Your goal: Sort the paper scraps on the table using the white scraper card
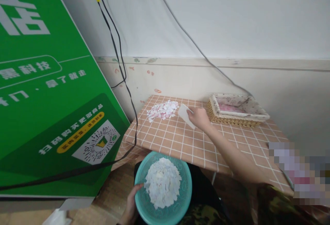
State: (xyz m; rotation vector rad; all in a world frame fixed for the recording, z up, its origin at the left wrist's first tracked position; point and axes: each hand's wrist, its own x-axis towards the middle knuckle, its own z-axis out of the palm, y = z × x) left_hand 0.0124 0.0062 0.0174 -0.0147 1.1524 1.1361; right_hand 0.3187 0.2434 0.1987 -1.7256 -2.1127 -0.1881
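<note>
My left hand (pixel 132 202) grips the rim of a round teal plastic basket (pixel 189 187), thumb over the edge, fingers hidden beneath. The basket rests on my lap at the table's front edge. Inside it lies a heap of small white paper scraps (pixel 163 183). Over the table, my right hand (pixel 199 117) pinches a flat white card-like piece (pixel 186 115), held tilted just above or on the cloth; which one I cannot tell. To the left of the card is a pile of small white and pinkish paper pieces (pixel 163 110).
A lined wicker basket (pixel 233 119) with pinkish contents stands at the table's back right. The table (pixel 177 142) has a brown checked cloth. A large green sign (pixel 51 115) stands at left, with a dark cable (pixel 132 108) hanging before it. A pixelated patch covers the right edge.
</note>
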